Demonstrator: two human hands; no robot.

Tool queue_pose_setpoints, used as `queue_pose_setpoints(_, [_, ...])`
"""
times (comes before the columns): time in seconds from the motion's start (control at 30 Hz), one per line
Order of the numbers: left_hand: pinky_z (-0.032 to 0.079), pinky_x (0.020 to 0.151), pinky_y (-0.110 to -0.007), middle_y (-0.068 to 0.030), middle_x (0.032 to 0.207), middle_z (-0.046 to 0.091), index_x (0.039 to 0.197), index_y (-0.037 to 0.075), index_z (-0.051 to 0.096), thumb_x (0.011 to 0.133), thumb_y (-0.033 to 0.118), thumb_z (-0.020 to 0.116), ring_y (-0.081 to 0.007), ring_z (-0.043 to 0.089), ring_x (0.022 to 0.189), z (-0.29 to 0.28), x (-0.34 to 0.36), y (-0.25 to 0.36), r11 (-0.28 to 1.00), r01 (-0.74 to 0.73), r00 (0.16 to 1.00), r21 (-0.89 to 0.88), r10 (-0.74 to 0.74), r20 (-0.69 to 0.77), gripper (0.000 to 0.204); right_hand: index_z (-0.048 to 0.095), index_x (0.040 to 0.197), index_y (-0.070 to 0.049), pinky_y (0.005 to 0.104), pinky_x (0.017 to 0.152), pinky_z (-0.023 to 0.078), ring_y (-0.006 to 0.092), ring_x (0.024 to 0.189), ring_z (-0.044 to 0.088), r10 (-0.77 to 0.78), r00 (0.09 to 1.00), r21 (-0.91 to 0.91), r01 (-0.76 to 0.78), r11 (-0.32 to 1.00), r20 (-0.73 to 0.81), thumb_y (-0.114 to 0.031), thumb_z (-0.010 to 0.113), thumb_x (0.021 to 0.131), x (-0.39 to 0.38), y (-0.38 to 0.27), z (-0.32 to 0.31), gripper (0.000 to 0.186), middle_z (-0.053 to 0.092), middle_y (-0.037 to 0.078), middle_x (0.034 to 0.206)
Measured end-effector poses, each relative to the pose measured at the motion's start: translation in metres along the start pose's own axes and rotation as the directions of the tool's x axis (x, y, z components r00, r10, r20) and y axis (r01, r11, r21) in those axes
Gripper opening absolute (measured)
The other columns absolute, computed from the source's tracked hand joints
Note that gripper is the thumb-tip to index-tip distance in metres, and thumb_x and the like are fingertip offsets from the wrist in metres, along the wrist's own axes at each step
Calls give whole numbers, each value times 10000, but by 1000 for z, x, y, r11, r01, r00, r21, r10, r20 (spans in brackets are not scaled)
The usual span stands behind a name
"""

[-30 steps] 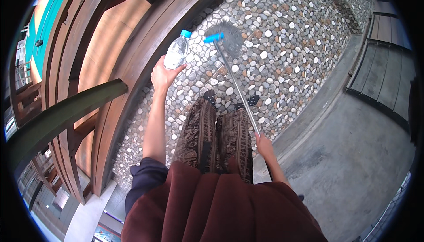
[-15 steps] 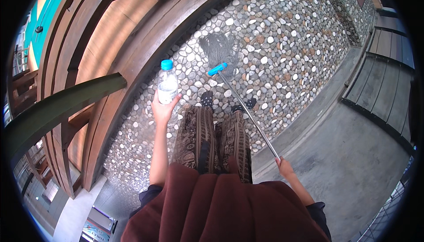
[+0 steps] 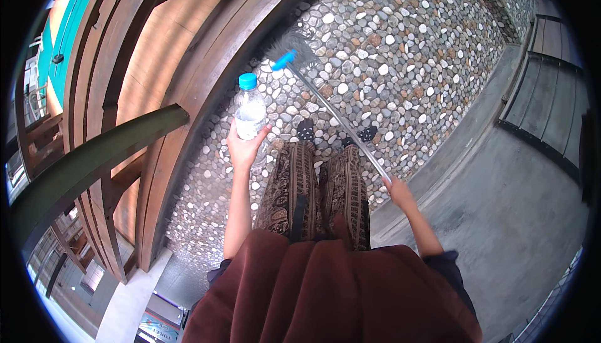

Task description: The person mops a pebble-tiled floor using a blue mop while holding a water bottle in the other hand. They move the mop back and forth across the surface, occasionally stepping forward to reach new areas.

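My left hand (image 3: 244,149) is wrapped round a clear plastic bottle (image 3: 250,108) with a blue cap, held upright over the pebbled floor. Its lower part shows through below my fingers. On the right, my right hand (image 3: 398,193) grips the end of a metal mop handle (image 3: 338,114). That handle slants up and left to a blue clamp (image 3: 284,61). Grey mop strings (image 3: 300,49) spread over the pebbles beyond the clamp, close to the wooden edge, and look smeared by motion.
Pebbles cover the floor (image 3: 400,80) around my feet (image 3: 305,131). Wooden beams (image 3: 206,74) and a dark green curved bar (image 3: 100,155) border the left. At right are a grey concrete ledge (image 3: 463,230) and a slatted bench (image 3: 544,108).
The mop head has slid left and away, toward the wooden edge. My right hand has moved forward with the handle. The bottle stays in my left hand, slightly further right in view.
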State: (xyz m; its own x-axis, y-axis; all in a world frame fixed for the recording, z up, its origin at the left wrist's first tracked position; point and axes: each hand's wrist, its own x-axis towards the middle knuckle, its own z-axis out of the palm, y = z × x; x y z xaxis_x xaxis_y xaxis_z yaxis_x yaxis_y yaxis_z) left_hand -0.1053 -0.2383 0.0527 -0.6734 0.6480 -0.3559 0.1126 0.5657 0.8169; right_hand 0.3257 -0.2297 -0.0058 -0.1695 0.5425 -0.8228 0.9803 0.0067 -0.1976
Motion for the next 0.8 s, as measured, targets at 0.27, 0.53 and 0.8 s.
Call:
queue_pose_setpoints(0.27, [448,706,-270,-73,868,614,972,-1,537,595,178,775,-130,566,771,10,2,3,1000,0,998,-29,2,68,480,494,788,-89,248,334,324,84,365,405,78,851,739,-494,457,520,-364,450,873,-147,-3,35,291,400,-6,480])
queue_pose_setpoints(0.53, [439,731,-273,-70,895,603,1008,-4,521,593,133,772,-126,554,797,15,3,16,997,-72,988,-2,72,134,503,462,1089,-114,175,324,298,53,371,359,-201,926,865,-372,-337,320,-215,486,865,-8,-128,10,247,426,-36,583])
queue_pose_setpoints(0.8, [440,728,-263,-76,900,601,1005,-6,522,606,109,757,-124,553,799,25,4,28,988,-157,955,2,151,256,477,245,1320,-256,164,357,327,50,421,383,-352,925,600,-362,-713,140,-160,443,880,4,-152,41,492,452,5,681])
